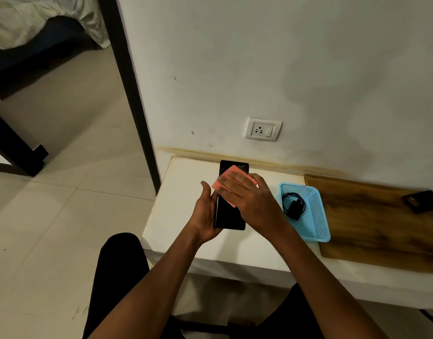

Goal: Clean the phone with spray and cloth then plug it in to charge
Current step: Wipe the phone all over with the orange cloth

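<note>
A black phone [229,216] is held above the white ledge [186,192], screen up. My left hand [205,214] cradles it from below along its left edge, thumb raised. A pink cloth [225,181] lies across the phone's upper half, and my right hand [249,199] presses it flat against the screen with straight fingers. A black charger with a coiled cable [293,204] lies in a light blue basket [318,216] to the right. A white wall socket with a switch [263,129] sits above the ledge. No spray bottle is visible.
A wooden board [381,228] lies on the ledge right of the basket, with a dark object [422,200] on its far end. A dark door frame [137,106] stands to the left, with tiled floor and a bed beyond.
</note>
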